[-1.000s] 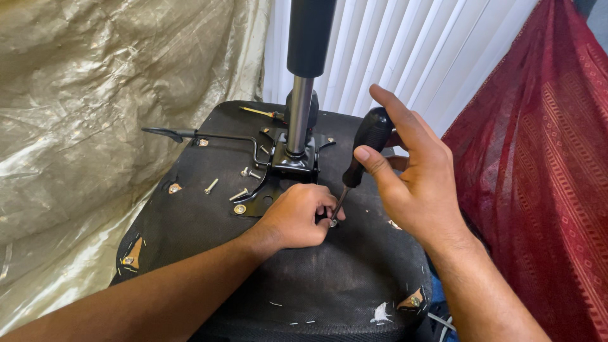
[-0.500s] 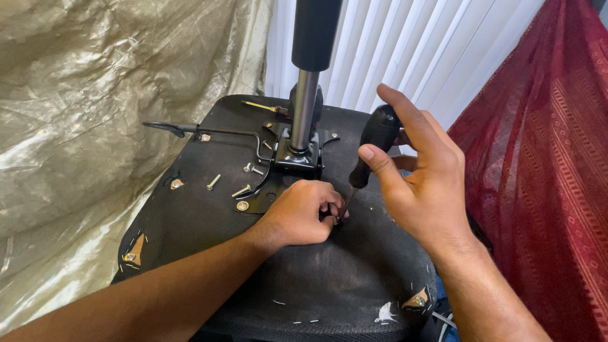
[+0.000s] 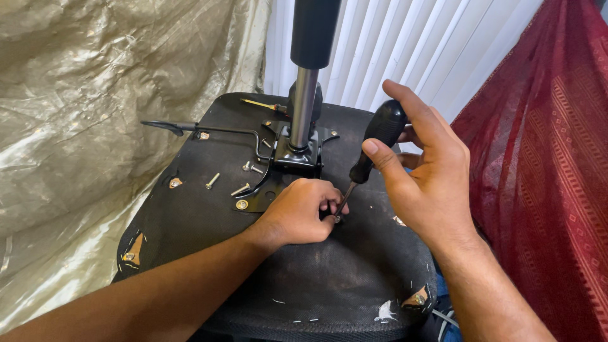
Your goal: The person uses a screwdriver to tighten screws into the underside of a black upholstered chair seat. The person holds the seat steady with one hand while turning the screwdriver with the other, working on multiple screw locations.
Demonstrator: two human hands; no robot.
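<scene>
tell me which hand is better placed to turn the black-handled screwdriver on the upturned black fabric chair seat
Right, probably. The right hand already grips the black-handled screwdriver, its tip down at the upturned black fabric chair seat. The left hand is pinched around the tip, steadying it.

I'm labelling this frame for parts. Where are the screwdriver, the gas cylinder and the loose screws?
screwdriver (image 3: 382,128): head view, black handle.
gas cylinder (image 3: 303,107): head view, shiny metal rod.
loose screws (image 3: 213,181): head view, one screw's shaft.

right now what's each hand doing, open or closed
Left hand: closed, pinching a screw at the screwdriver's tip on the chair seat underside.
Right hand: closed around the black-handled screwdriver.
</scene>
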